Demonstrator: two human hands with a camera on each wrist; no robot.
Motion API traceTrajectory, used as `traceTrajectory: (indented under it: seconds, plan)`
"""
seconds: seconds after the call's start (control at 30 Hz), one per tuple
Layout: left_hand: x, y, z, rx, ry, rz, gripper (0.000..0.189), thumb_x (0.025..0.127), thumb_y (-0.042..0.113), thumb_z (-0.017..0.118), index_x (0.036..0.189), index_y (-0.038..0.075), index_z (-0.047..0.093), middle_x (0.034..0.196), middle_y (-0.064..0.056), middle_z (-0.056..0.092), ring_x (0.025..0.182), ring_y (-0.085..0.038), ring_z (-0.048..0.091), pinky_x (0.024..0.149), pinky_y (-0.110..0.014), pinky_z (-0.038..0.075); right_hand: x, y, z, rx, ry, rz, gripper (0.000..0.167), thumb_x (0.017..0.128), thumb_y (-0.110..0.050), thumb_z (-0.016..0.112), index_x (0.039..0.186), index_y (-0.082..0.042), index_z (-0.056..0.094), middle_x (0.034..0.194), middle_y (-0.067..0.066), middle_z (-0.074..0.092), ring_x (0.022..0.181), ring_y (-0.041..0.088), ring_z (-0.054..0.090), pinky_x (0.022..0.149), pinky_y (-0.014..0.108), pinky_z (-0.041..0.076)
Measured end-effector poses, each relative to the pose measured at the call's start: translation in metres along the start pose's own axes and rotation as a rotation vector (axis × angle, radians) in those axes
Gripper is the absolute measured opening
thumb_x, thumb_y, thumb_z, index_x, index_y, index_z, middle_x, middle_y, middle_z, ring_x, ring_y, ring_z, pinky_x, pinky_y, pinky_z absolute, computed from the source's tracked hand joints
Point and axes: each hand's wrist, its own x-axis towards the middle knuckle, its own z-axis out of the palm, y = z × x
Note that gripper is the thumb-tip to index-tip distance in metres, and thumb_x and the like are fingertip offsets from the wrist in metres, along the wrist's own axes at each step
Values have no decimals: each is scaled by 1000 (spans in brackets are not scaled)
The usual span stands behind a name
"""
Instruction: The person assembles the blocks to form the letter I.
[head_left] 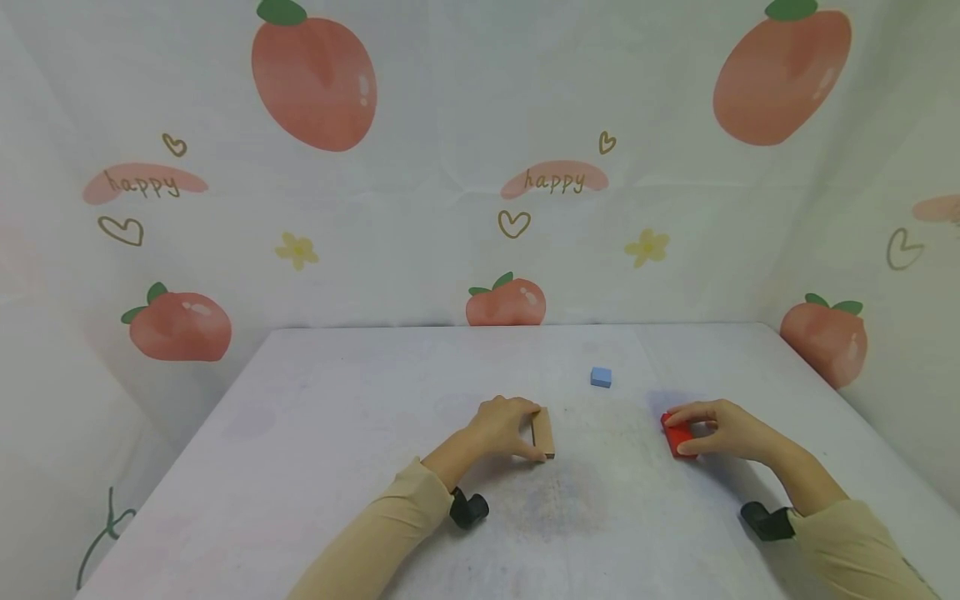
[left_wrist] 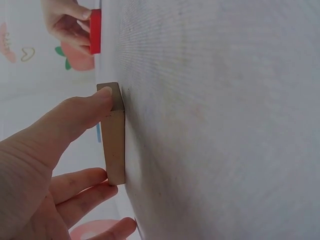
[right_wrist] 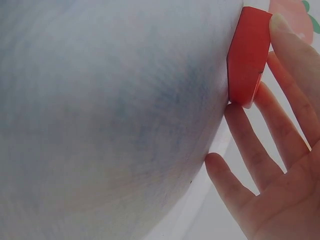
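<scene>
A flat tan wooden block (head_left: 543, 433) lies near the middle of the table, and my left hand (head_left: 497, 427) pinches it by its two ends. In the left wrist view the thumb (left_wrist: 106, 92) presses one end of the block while fingertips touch the other. To the right, my right hand (head_left: 722, 429) holds a red block (head_left: 677, 435) between thumb and fingers. Seen from the right wrist, the red block (right_wrist: 247, 52) stands against the table surface, with the thumb at one end and fingertips round the other; the little finger rests on the table.
A small blue block (head_left: 601, 377) sits farther back, between the two hands. The white table (head_left: 337, 417) ends at a white curtain (head_left: 420, 167) printed with fruit, hearts and flowers. A black camera mount (head_left: 468, 509) is on the left wrist, another (head_left: 765, 522) on the right.
</scene>
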Motion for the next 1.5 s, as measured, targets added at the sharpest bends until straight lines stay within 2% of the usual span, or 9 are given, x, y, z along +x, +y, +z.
traceTrajectory:
  seconds: [0.3,0.47,0.57,0.77,0.97,1.13,1.27,1.5]
  plan:
    - [-2,-2,-2,-41,2,6,71,72,45,77,131,14,54,135,0,56,123,-22,51,99,-42,41,0,1,0,-2,-1,5,37,77,-23,75,110,-8,68,120,24,57,110,41,48,89,62,44]
    - [-2,-5,-1,-49,72,81,52,77,39,74,121,14,63,126,1,62,119,-21,55,98,-40,43,1,1,0,-5,1,8,37,77,-23,75,110,-8,68,120,24,58,111,41,48,89,62,43]
    - [-2,-6,-1,-55,82,105,42,80,35,72,116,14,67,123,2,64,118,-20,57,98,-40,43,0,1,0,-4,1,8,37,77,-23,75,110,-8,68,121,24,57,111,42,48,89,62,44]
    - [-1,-6,1,-54,53,76,38,81,35,71,115,17,68,125,2,63,118,-21,56,98,-40,42,0,0,1,3,0,8,37,77,-23,74,111,-8,68,121,25,57,111,42,47,89,62,43]
    - [-4,-3,0,-32,60,57,37,81,36,71,114,19,69,125,3,63,117,-22,57,95,-40,45,0,3,1,-2,5,-1,37,78,-23,74,111,-8,67,122,24,57,111,42,48,89,62,44]
    - [-5,-1,0,-26,64,35,39,81,38,70,115,20,68,126,5,62,118,-21,57,93,-40,46,-1,3,1,-10,8,-29,36,78,-23,73,111,-8,67,127,28,54,116,47,46,89,61,44]
    - [-5,0,1,-22,62,21,38,81,38,70,115,21,68,127,5,62,118,-22,56,92,-39,46,-2,3,-3,-6,6,-46,43,79,-23,73,116,-4,63,128,30,52,113,46,51,88,58,46]
    - [-6,0,1,-24,67,24,37,81,36,70,114,20,69,126,4,62,118,-23,57,93,-40,45,-8,7,-8,28,-6,7,57,77,-23,74,125,1,54,125,30,52,104,39,58,82,47,53]
